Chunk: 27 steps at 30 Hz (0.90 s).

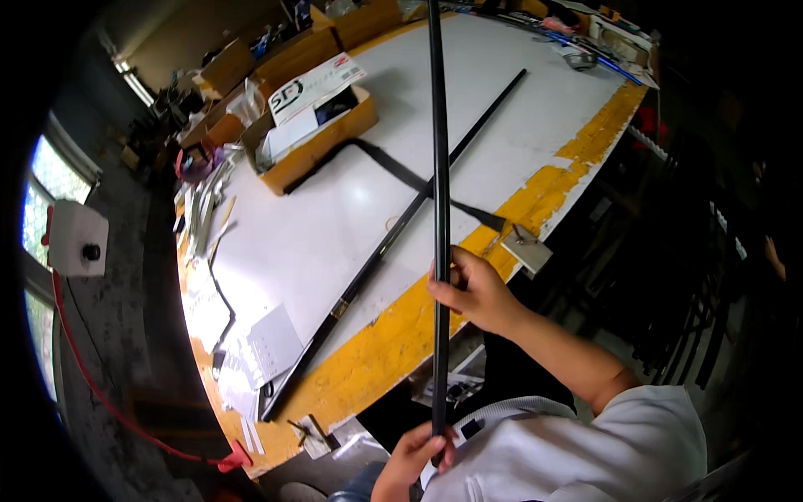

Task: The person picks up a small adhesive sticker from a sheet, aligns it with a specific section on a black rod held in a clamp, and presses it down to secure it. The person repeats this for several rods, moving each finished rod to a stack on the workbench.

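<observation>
A long, slender black pole (441,142) stands nearly upright before me and runs out of the picture at the top. My left hand (416,456) is closed round its lower end. Higher up, my right hand (473,289) grips the same pole between thumb and fingers. Behind it, a second black pole (393,230) with a gold-marked band lies slantwise across the white tabletop (360,234). A dark strap (389,163) crosses the table from the cardboard box to a small metal plate (527,248) at the near edge, passing the lying pole.
The cardboard box (322,142) holds packets and a white printed lid. Papers (272,343) lie at the table's left, below white strips (201,213). A metal bowl (580,61) sits far right. Several dark poles (686,326) stand off to the right. A red cable (92,376) hangs left.
</observation>
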Available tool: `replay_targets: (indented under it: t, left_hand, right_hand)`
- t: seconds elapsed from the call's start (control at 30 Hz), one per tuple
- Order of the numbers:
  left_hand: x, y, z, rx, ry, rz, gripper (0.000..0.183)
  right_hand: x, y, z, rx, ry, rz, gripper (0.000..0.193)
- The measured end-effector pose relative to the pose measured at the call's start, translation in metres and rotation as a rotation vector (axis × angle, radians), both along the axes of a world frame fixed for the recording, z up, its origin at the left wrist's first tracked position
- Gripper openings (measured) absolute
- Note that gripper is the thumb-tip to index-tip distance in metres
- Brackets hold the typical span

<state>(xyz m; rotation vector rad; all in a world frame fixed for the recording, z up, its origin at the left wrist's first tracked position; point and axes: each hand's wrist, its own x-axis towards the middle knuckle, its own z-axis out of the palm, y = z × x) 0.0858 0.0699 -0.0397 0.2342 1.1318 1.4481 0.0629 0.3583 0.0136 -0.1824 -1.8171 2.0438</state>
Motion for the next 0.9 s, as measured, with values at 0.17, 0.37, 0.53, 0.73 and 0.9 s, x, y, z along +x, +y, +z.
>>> replay_targets:
  t: [0.17,0.37,0.53,0.73,0.9]
  left_hand:
    - [0.031,-0.072,0.029,-0.316,0.539,-0.119,0.037]
    - [0.047,-0.11,-0.017,-0.449,0.572,0.131,0.021]
    - [0.056,-0.12,-0.041,-0.597,0.856,0.195,0.022]
    - [0.044,-0.111,-0.057,-0.67,0.973,0.205,0.022]
    - [0.032,-0.098,-0.067,-0.687,1.029,0.198,0.022]
  right_hand:
    - [-0.004,0.045,-0.003,-0.018,0.017,-0.156,0.022]
    - [0.007,0.037,0.015,-0.1,0.021,-0.038,0.013]
    - [0.012,0.033,0.022,-0.026,0.086,-0.074,0.013]
    - [0.027,0.02,0.004,0.036,0.001,0.028,0.02]
    - [0.033,0.009,0.001,0.11,0.046,0.071,0.026]
